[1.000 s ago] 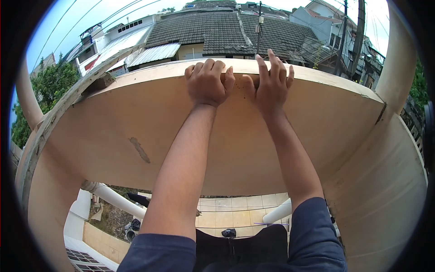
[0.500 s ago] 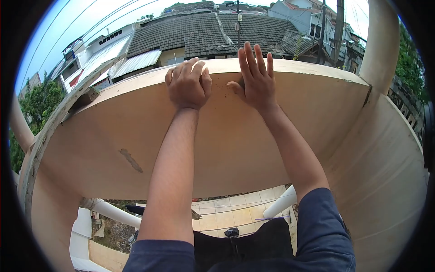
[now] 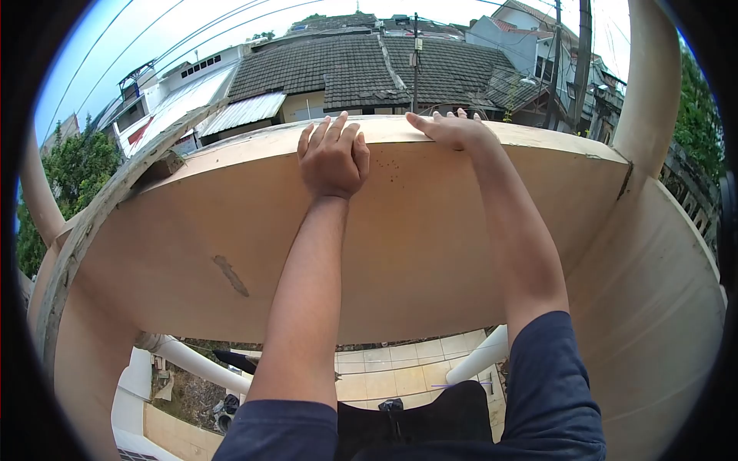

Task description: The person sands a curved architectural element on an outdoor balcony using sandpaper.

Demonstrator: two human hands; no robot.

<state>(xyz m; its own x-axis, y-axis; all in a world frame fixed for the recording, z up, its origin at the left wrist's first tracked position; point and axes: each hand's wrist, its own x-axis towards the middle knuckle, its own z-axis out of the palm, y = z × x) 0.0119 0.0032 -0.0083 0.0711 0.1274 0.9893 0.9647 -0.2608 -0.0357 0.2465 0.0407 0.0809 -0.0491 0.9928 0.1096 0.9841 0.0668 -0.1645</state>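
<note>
A beige painted wall (image 3: 430, 253) stretches across the view, topped by a flat pale ledge (image 3: 561, 142). Against its upper edge rests my left hand (image 3: 333, 157), back towards me, fingers reaching over the ledge with small gaps and nothing held. To its right, my right hand (image 3: 453, 129) lies on or just over the ledge, bent at the wrist, thumb pointing left and fingers stretched away; the palm is hidden. Small dark spots (image 3: 393, 170) mark the wall between the two hands.
Beige columns rise at the far right (image 3: 652, 84) and left (image 3: 38, 184). A worn curved edge (image 3: 84, 238) runs down the left. Below lie pale floor tiles (image 3: 384, 361) and white pipes (image 3: 201, 367). Tiled roofs (image 3: 307, 69) and overhead wires stand beyond.
My right hand has dropped from raised, fingers up, to the ledge and bent at the wrist. My left hand stays at the edge. The view has shifted slightly.
</note>
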